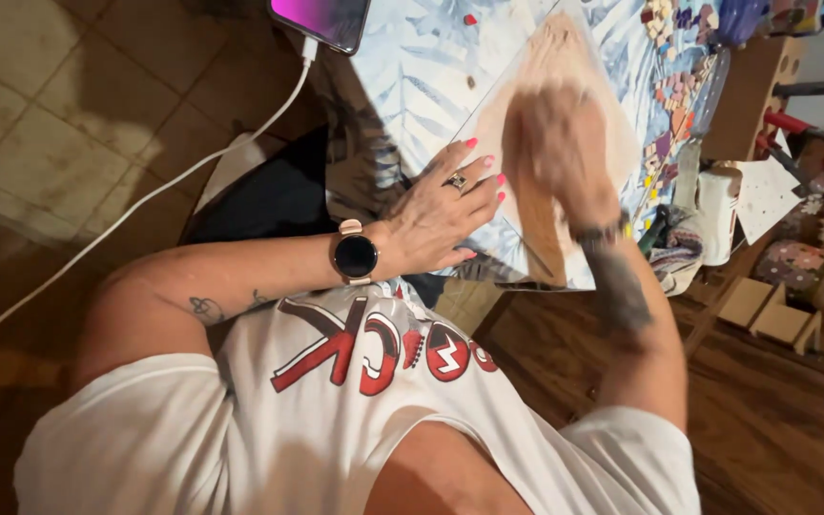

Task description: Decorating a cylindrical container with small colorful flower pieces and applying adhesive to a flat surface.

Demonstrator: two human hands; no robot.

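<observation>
Wooden board (565, 124) lay at the table's near edge, pinned by the flat, open left hand (445, 215) while the blurred right hand (555, 143), grip unclear, rubbed it; hard strokes could skid it off.

Surface: table (402, 86) under a pale cloth printed with blue leaves.
Centre: tan wooden board (565, 57), flat, one corner toward 12 o'clock.
At 10 o'clock: phone (321, 19) with lit pink screen, at the table edge; white cable (240, 138) drops off toward 8 o'clock.
At 2 o'clock: loose mosaic pieces (669, 86), many colours, beside the board.
At 12 o'clock: 1 small red piece (469, 19).
</observation>
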